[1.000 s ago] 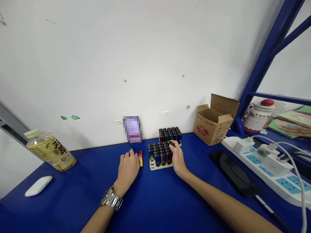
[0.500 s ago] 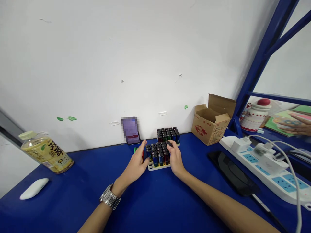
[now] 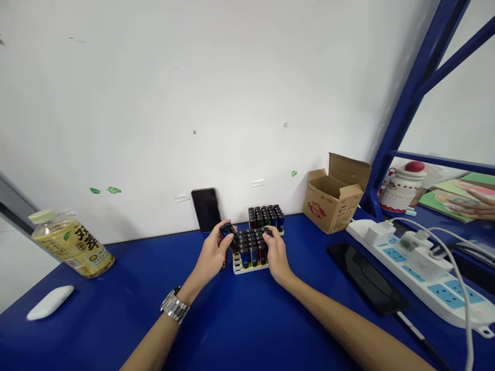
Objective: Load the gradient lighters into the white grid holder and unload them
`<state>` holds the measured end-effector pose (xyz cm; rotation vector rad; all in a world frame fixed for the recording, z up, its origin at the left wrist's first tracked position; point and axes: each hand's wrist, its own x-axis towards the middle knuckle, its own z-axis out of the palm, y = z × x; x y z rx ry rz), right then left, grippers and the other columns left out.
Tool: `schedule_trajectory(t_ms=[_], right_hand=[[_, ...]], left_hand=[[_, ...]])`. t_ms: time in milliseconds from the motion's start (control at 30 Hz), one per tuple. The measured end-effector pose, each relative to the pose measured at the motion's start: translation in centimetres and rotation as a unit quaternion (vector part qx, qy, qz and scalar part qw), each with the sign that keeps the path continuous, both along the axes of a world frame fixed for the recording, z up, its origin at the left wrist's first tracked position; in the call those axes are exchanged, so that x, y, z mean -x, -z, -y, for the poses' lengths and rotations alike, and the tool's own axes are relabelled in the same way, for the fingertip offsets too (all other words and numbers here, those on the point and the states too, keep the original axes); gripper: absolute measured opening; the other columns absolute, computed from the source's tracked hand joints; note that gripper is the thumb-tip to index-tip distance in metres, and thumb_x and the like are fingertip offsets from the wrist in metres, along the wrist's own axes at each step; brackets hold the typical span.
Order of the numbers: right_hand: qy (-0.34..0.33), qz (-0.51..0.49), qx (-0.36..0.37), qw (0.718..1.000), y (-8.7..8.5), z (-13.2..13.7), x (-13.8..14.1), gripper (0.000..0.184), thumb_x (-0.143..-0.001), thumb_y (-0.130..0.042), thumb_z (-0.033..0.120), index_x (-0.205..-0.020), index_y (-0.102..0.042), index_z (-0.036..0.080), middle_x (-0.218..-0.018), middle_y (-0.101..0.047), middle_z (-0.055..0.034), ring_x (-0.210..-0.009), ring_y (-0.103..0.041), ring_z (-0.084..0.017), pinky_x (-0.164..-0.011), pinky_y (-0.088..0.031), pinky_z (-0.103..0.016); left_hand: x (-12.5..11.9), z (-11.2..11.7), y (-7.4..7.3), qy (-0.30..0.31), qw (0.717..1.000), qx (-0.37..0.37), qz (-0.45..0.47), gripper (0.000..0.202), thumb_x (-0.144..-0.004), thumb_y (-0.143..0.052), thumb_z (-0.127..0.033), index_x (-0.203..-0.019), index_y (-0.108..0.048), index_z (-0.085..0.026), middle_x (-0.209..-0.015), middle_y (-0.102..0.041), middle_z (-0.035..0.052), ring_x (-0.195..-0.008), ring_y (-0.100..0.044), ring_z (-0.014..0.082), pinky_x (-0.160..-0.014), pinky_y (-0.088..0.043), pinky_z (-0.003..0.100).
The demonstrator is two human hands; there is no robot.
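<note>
Head view: over the blue surface (image 3: 240, 324), the left hand (image 3: 211, 253) pinches a tilted battery (image 3: 229, 234) in its fingers at a white rack's (image 3: 247, 270) left side. The right hand (image 3: 277, 256) has fingers on standing batteries (image 3: 253, 254) at the rack's right; whether they grip, I cannot tell. Beyond are a second battery group (image 3: 266, 220) and a phone (image 3: 206, 208) against the wall (image 3: 240, 129).

soft light — faint shadows on the wall (image 3: 240, 93) — edges stretched
</note>
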<state>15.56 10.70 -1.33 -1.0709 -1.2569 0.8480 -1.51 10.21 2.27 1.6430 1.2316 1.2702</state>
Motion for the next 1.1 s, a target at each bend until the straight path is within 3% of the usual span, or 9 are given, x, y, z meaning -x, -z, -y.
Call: schedule_trajectory(t_ms=[200, 300, 367, 433, 500, 567, 800, 933, 1100], right_hand=[[0.006, 0.002, 0.007, 1.0, -0.1, 0.1, 0.0, 0.023, -0.085, -0.038, 0.035, -0.093, -0.054, 0.021, -0.082, -0.061, -0.0023, -0.08, -0.055, -0.021, -0.07, -0.04, -0.029], [0.004, 0.001, 0.01, 1.0, -0.1, 0.2, 0.0, 0.023, -0.085, -0.038, 0.035, -0.093, -0.054, 0.021, -0.08, -0.06, -0.002, -0.078, -0.055, -0.021, -0.067, -0.039, -0.029], [0.002, 0.001, 0.012, 1.0, -0.2, 0.2, 0.0, 0.023, -0.085, -0.038, 0.036, -0.093, -0.054, 0.021, -0.079, -0.06, -0.0017, -0.078, -0.055, -0.02, -0.066, -0.039, -0.029], [0.001, 0.003, 0.011, 1.0, -0.2, 0.2, 0.0, 0.023, -0.085, -0.038, 0.036, -0.092, -0.053, 0.021, -0.079, -0.06, -0.0016, -0.077, -0.054, -0.02, -0.067, -0.039, -0.029], [-0.003, 0.001, 0.011, 1.0, -0.2, 0.2, 0.0, 0.022, -0.085, -0.038, 0.036, -0.092, -0.053, 0.021, -0.079, -0.059, -0.0015, -0.076, -0.054, -0.02, -0.067, -0.039, -0.029], [-0.005, -0.001, 0.013, 1.0, -0.2, 0.2, 0.0, 0.022, -0.085, -0.038, 0.037, -0.091, -0.052, 0.021, -0.079, -0.059, -0.0013, -0.075, -0.054, -0.02, -0.066, -0.039, -0.029], [0.003, -0.005, 0.015, 1.0, -0.2, 0.2, 0.0, 0.021, -0.085, -0.04, 0.037, -0.091, -0.053, 0.021, -0.077, -0.059, -0.0009, -0.076, -0.054, -0.02, -0.067, -0.04, -0.028], [0.004, 0.001, 0.008, 1.0, -0.1, 0.1, 0.0, 0.021, -0.085, -0.039, 0.036, -0.091, -0.053, 0.021, -0.077, -0.058, -0.001, -0.076, -0.054, -0.02, -0.069, -0.04, -0.029], [0.008, 0.005, 0.003, 1.0, 0.1, -0.1, 0.0, 0.021, -0.085, -0.04, 0.036, -0.091, -0.053, 0.021, -0.076, -0.058, -0.0007, -0.076, -0.054, -0.02, -0.07, -0.04, -0.029]], left_hand=[[-0.6, -0.7, 0.3, -0.038, 0.972, 0.019, 0.231, 0.043, -0.078, -0.061, -0.047, -0.108, -0.05, -0.017, -0.107, -0.064, 0.0107, -0.104, -0.062, 0.0224, -0.093, -0.048, 0.04], [1.0, -1.3, 0.0, -0.081, 0.962, 0.015, 0.259, 0.041, -0.076, -0.062, -0.047, -0.101, -0.051, -0.017, -0.102, -0.065, 0.0106, -0.095, -0.064, 0.0214, -0.083, -0.051, 0.038], [3.0, -1.8, -0.1, -0.13, 0.975, 0.024, 0.177, 0.041, -0.074, -0.06, -0.048, -0.097, -0.053, -0.015, -0.094, -0.067, 0.0101, -0.087, -0.065, 0.0214, -0.074, -0.052, 0.035], [5.3, -2.1, 0.0, -0.168, 0.984, 0.062, -0.02, 0.036, -0.076, -0.057, -0.047, -0.089, -0.057, -0.014, -0.081, -0.067, 0.0079, -0.08, -0.065, 0.0216, -0.067, -0.05, 0.032], [7.1, -2.3, 0.4, -0.211, 0.936, 0.109, -0.262, 0.029, -0.076, -0.053, -0.045, -0.074, -0.058, -0.016, -0.063, -0.063, 0.0038, -0.067, -0.064, 0.0215, -0.059, -0.047, 0.03], [7.9, -2.4, 0.9, -0.225, 0.901, 0.12, -0.35, 0.024, -0.074, -0.055, -0.041, -0.066, -0.057, -0.018, -0.056, -0.06, 0.0033, -0.062, -0.063, 0.0231, -0.058, -0.044, 0.03], [6.1, -2.9, 2.1, -0.237, 0.876, 0.041, -0.419, 0.027, -0.08, -0.043, -0.033, -0.064, -0.058, -0.017, -0.069, -0.062, 0.0136, -0.091, -0.06, 0.0337, -0.08, -0.045, 0.043], [5.6, -4.7, 0.8, -0.217, 0.885, -0.04, -0.41, 0.027, -0.081, -0.036, -0.021, -0.088, -0.061, -0.014, -0.095, -0.062, 0.0157, -0.102, -0.056, 0.0301, -0.093, -0.041, 0.045], [5.8, -7.1, -1.9, -0.204, 0.901, -0.11, -0.368, 0.027, -0.078, -0.032, -0.015, -0.086, -0.059, -0.016, -0.105, -0.056, 0.0126, -0.104, -0.056, 0.0244, -0.095, -0.044, 0.038]])
